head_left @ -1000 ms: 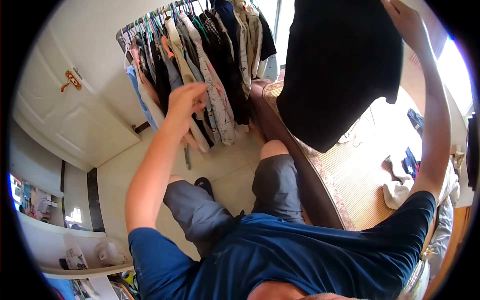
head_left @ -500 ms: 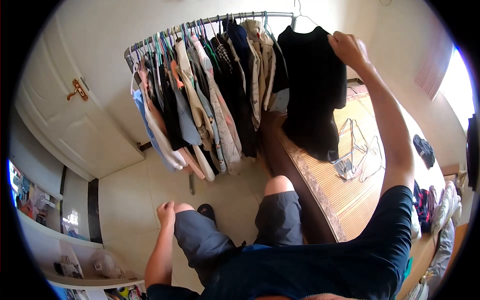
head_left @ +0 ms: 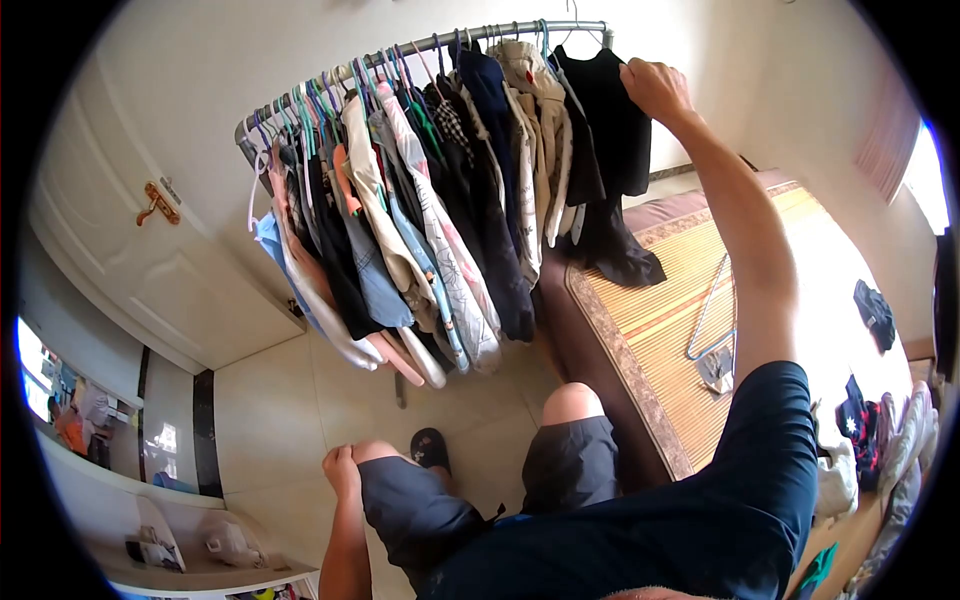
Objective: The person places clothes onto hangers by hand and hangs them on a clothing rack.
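Observation:
A black garment [head_left: 618, 120] hangs on a thin wire hanger [head_left: 575, 40] at the right end of the clothes rail [head_left: 420, 45]. My right hand [head_left: 655, 88] is closed on its shoulder, fingers pinching the cloth. The hanger's hook is up by the rail, and the garment's hem drapes over the edge of the bed mat. My left hand [head_left: 342, 468] rests beside my knee with its fingers curled in; nothing shows in it. Many clothes [head_left: 430, 220] hang close together left of the black garment.
A bed with a woven mat [head_left: 650, 350] stands at the right, with loose hangers [head_left: 712, 345] on it. Clothes [head_left: 875, 440] lie piled farther right. A white door [head_left: 150, 240] is at the left, above shelves [head_left: 190, 540]. A dark slipper [head_left: 430, 448] is on the floor.
The black garment has moved from in front of me to the rail's right end, with my right hand still on it. My left hand has dropped to beside my knee.

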### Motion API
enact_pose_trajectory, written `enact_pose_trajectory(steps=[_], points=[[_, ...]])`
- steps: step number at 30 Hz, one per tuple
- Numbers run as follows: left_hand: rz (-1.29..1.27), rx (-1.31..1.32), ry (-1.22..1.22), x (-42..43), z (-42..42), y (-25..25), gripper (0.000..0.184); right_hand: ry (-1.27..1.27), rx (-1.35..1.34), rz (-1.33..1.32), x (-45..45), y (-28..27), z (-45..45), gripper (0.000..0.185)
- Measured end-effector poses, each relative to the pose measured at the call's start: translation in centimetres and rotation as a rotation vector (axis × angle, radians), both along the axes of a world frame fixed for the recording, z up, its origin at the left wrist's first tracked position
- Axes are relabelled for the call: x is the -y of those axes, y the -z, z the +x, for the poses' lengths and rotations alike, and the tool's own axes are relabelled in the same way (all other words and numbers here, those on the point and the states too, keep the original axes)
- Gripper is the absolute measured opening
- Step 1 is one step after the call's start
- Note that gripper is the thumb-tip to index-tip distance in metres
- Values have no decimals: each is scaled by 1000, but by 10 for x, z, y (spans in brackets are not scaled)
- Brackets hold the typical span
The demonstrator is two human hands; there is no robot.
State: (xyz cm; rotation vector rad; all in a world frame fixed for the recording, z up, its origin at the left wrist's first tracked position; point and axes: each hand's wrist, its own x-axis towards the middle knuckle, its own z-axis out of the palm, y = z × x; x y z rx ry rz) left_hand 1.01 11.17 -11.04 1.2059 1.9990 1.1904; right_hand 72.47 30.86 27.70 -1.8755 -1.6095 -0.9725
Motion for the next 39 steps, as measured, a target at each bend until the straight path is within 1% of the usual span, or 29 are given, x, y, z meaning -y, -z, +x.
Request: enact_pose_trajectory(steps=[3, 6, 10, 11, 15, 17, 19, 20, 21, 23, 25, 27, 28, 29, 30, 31, 33, 34, 36, 37, 39], points=[[5, 3, -23, -4, 3, -2, 28, 9, -14, 13, -20, 14, 8, 39], [11, 15, -49, -8, 0, 9, 27, -39, -10, 64, -36, 29, 12, 39], [29, 50, -39, -8, 5, 0, 26, -53, -55, 13, -32, 55, 13, 40], [18, 27, -69, -8, 6, 0, 25, -59, -62, -14, -29, 60, 13, 41], [-13, 11, -93, -12, 14, -13, 24, -80, -106, -9, -33, 67, 11, 42], [-6, 0, -93, -17, 12, -5, 24, -93, -126, 2, -40, 70, 10, 44], [-16, -20, -91, -23, 11, 0, 23, -150, -247, -13, -46, 74, 8, 48], [-3, -8, -96, -23, 16, -3, 24, -139, -272, -29, -43, 78, 5, 48], [3, -2, -98, -23, 20, -6, 24, -207, -349, 2, -38, 85, 3, 51], [-35, -3, -94, -23, 24, -12, 25, -315, -492, 92, -27, 115, 7, 64], [-34, -6, -111, -24, 26, -11, 25, -422, -681, 92, -13, 160, 19, 75], [-52, 6, -107, -25, 13, 2, 26, -374, -662, -3, 15, 206, 24, 81], [-45, 35, -111, -27, 9, 5, 26, -340, -757, -181, 34, 224, 25, 79], [-50, 31, -111, -29, 9, 4, 26, -242, -834, -452, 54, 231, 22, 79], [-46, 32, -133, -30, 10, 4, 26, -234, -670, -518, 62, 258, 26, 77], [-45, 30, -154, -29, 11, 3, 26, -134, -582, -609, 71, 275, 26, 70], [-60, 2, -142, -29, 18, -6, 26, -210, -544, -712, 74, 308, 37, 54], [-64, -17, -134, -32, 21, -10, 25, -206, -554, -715, 69, 311, 41, 54], [-62, -38, -130, -35, 21, -8, 25, -235, -591, -833, 44, 310, 45, 42], [-56, -53, -131, -36, 20, -6, 25, -239, -597, -835, 28, 315, 47, 42], [-49, -59, -134, -37, 17, -1, 25, -211, -536, -723, -10, 323, 50, 33]])
